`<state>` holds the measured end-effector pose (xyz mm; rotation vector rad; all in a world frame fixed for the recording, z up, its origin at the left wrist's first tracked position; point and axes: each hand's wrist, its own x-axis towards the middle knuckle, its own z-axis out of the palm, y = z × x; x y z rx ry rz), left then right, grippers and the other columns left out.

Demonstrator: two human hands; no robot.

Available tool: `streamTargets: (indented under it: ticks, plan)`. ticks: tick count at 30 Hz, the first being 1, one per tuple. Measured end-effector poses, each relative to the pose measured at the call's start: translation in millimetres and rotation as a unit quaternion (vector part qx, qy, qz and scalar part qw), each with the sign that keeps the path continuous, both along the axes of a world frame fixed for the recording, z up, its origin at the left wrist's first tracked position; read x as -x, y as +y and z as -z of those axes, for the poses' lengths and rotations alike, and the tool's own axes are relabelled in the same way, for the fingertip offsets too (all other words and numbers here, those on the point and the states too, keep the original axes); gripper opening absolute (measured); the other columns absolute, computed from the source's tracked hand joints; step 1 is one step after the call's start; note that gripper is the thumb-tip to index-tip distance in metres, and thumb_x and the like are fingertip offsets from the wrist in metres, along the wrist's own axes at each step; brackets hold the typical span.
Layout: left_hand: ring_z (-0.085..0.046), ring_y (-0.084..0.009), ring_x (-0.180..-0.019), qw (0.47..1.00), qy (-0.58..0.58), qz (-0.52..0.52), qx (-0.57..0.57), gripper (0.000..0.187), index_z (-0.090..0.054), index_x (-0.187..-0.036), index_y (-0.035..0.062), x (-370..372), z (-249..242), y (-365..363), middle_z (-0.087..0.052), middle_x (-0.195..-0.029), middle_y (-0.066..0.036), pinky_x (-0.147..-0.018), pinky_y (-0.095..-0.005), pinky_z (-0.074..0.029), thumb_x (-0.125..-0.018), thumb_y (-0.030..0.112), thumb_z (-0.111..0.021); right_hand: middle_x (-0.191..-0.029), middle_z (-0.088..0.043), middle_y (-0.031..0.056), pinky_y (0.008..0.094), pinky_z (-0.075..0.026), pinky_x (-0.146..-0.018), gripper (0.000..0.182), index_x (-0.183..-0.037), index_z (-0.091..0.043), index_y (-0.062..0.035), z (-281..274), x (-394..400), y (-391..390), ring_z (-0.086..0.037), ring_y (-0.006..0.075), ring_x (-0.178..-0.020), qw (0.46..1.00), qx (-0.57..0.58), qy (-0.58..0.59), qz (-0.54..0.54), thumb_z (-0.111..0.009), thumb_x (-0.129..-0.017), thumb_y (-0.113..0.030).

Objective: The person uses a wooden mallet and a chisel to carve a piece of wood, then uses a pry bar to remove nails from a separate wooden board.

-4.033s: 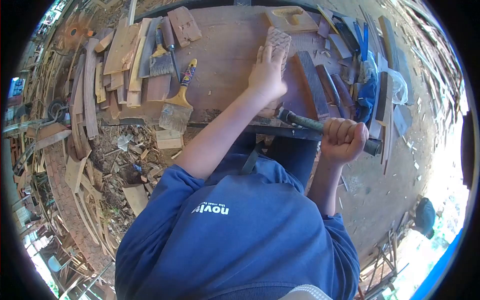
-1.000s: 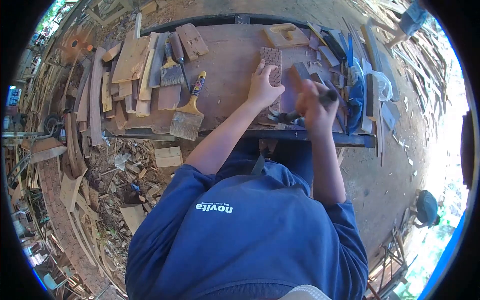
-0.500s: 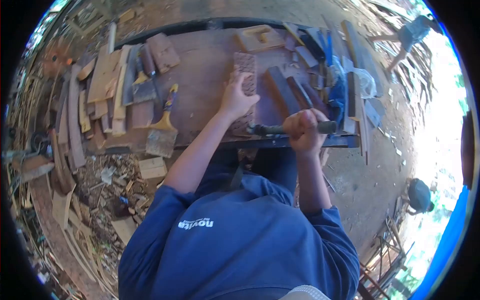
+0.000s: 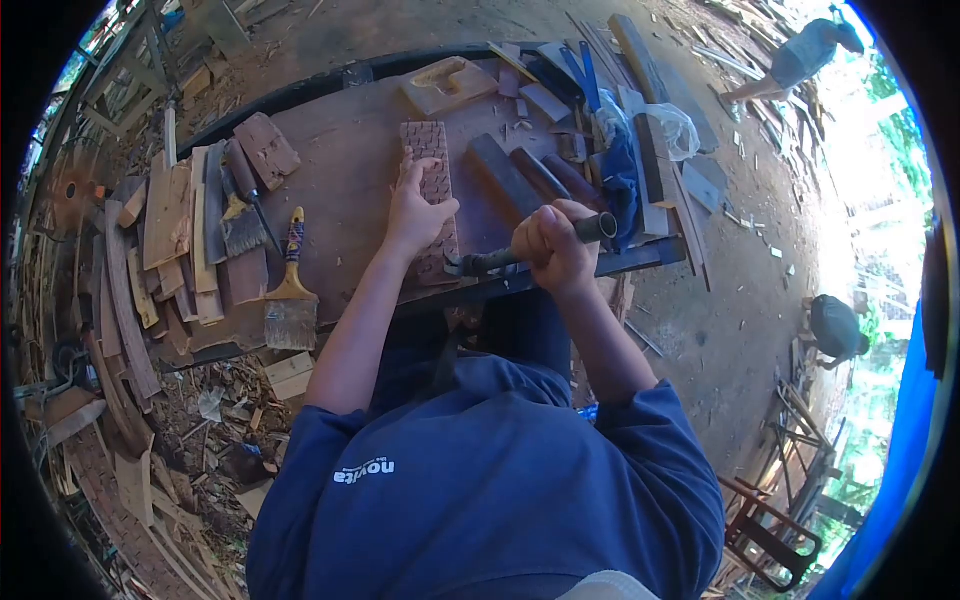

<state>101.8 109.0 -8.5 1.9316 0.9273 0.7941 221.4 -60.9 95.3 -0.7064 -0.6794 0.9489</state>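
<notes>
A long reddish board with a carved, pitted face (image 4: 430, 142) lies on the wooden bench (image 4: 350, 130), one end at the near edge. My left hand (image 4: 418, 208) holds it by the sides, thumb on the right and fingers on the left. Wrapped in my right hand (image 4: 556, 245) is a dark-handled tool (image 4: 488, 262), whose metal head is at the near end of the board. Whether the head touches the wood I cannot tell. Dark wooden blocks (image 4: 500, 175) lie right of the board.
Left on the bench are a wide brush (image 4: 292, 310), another brush (image 4: 240, 225) and stacked wood pieces (image 4: 168, 215). A hollowed block (image 4: 448, 85) is at the back. Blue cloth (image 4: 622, 180) and offcuts lie right. Two people (image 4: 805, 55) (image 4: 836, 328) are beyond the bench.
The view has turned, so the bench and its contents appear shifted left. My left hand remains on the board, and my right hand still grips the tool, now angled slightly upward to the right.
</notes>
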Motion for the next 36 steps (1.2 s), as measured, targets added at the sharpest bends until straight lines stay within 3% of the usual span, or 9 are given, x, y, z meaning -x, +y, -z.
streamTargets:
  ticks: [10, 13, 15, 19, 21, 25, 27, 33, 36]
  plan:
    - [-0.04, -0.0319, -0.135, 0.997, -0.046, -0.013, -0.061, 0.062, -0.049, -0.129, 0.0034, -2, -1, -4, -0.039, -0.144, -0.022, -0.11, -0.0386, -0.034, -0.076, 0.02, -0.077, -0.049, -0.035, 0.0013, 0.0295, -0.027, -0.042, 0.036, -0.064, -0.041, -0.0077, -4, -8, 0, -0.034, 0.0118, -0.041, 0.999, 0.004, 0.003, 0.046, -0.055, -0.095, -0.019]
    - [-0.045, -0.0318, -0.128, 0.985, -0.148, -0.083, 0.022, 0.061, -0.047, -0.126, -0.0021, -7, -6, -6, -0.045, -0.135, -0.026, -0.104, -0.0417, -0.038, -0.083, 0.031, -0.075, -0.044, -0.031, 0.0005, 0.0309, -0.026, -0.039, 0.042, -0.058, -0.036, -0.0114, -3, -15, -3, -0.028, 0.0124, -0.036, 0.999, 0.008, -0.007, 0.051, -0.049, -0.097, -0.023]
    - [-0.057, -0.0302, -0.108, 0.964, -0.074, -0.142, 0.21, 0.063, -0.046, -0.121, -0.0113, -4, -12, -4, -0.054, -0.122, -0.023, -0.093, -0.0403, -0.047, -0.089, 0.039, -0.068, -0.044, -0.031, 0.0002, 0.0305, -0.026, -0.039, 0.043, -0.058, -0.035, -0.0119, -4, -18, -5, -0.027, 0.0121, -0.036, 0.999, 0.001, -0.012, 0.043, -0.048, -0.097, -0.025]
    - [-0.063, -0.0275, -0.092, 0.916, -0.023, -0.169, 0.362, 0.062, -0.047, -0.117, -0.0134, 2, -3, 5, -0.06, -0.108, -0.019, -0.082, -0.037, -0.053, -0.093, 0.042, -0.061, -0.045, -0.031, 0.0001, 0.0308, -0.027, -0.04, 0.044, -0.058, -0.034, -0.0121, -3, -29, -12, -0.028, 0.012, -0.037, 1.0, -0.02, -0.011, 0.016, -0.048, -0.097, -0.026]
    - [-0.066, -0.0252, -0.09, 0.869, -0.16, -0.052, 0.465, 0.059, -0.048, -0.12, -0.0081, 8, 2, 5, -0.062, -0.103, -0.018, -0.078, -0.0357, -0.055, -0.095, 0.045, -0.057, -0.049, -0.032, -0.0007, 0.0304, -0.03, -0.045, 0.041, -0.062, -0.036, -0.0125, -2, -37, -15, -0.032, 0.0119, -0.042, 0.999, -0.031, -0.022, -0.013, -0.048, -0.098, -0.028]
    - [-0.067, -0.0261, -0.087, 0.841, -0.211, -0.032, 0.497, 0.057, -0.048, -0.123, -0.0023, 5, 1, -6, -0.063, -0.099, -0.017, -0.072, -0.0381, -0.058, -0.097, 0.049, -0.051, -0.054, -0.032, -0.0017, 0.0297, -0.033, -0.05, 0.039, -0.066, -0.038, -0.0129, -3, -48, -15, -0.032, 0.0112, -0.047, 0.998, -0.022, 0.001, 0.051, -0.048, -0.099, -0.032]
    - [-0.068, -0.031, -0.086, 0.794, -0.184, 0.021, 0.579, 0.058, -0.054, -0.118, -0.0003, 4, -8, -16, -0.064, -0.099, -0.016, -0.072, -0.0437, -0.059, -0.101, 0.052, -0.035, -0.056, -0.032, -0.0004, 0.0296, -0.033, -0.053, 0.039, -0.068, -0.038, -0.0119, 0, -54, -18, -0.034, 0.0124, -0.05, 0.998, 0.005, 0.037, 0.049, -0.051, -0.098, -0.033]
    - [-0.066, -0.0278, -0.076, 0.808, -0.194, 0.043, 0.554, 0.066, -0.053, -0.112, -0.0009, 3, 8, -19, -0.062, -0.093, -0.015, -0.064, -0.0431, -0.058, -0.1, 0.058, -0.027, -0.053, -0.028, -0.0011, 0.0293, -0.026, -0.043, 0.047, -0.066, -0.036, -0.0125, 2, -38, -12, -0.028, 0.0121, -0.042, 0.971, 0.006, 0.17, 0.166, -0.052, -0.099, -0.043]
    - [-0.065, -0.0262, -0.073, 0.834, -0.221, 0.061, 0.501, 0.066, -0.053, -0.111, -0.0007, 8, 24, -15, -0.061, -0.094, -0.014, -0.063, -0.0432, -0.057, -0.1, 0.059, -0.025, -0.05, -0.031, -0.0001, 0.0299, -0.023, -0.037, 0.048, -0.064, -0.036, -0.0122, -7, -29, -1, -0.028, 0.0126, -0.038, 0.968, 0.057, 0.12, 0.214, -0.054, -0.098, -0.041]
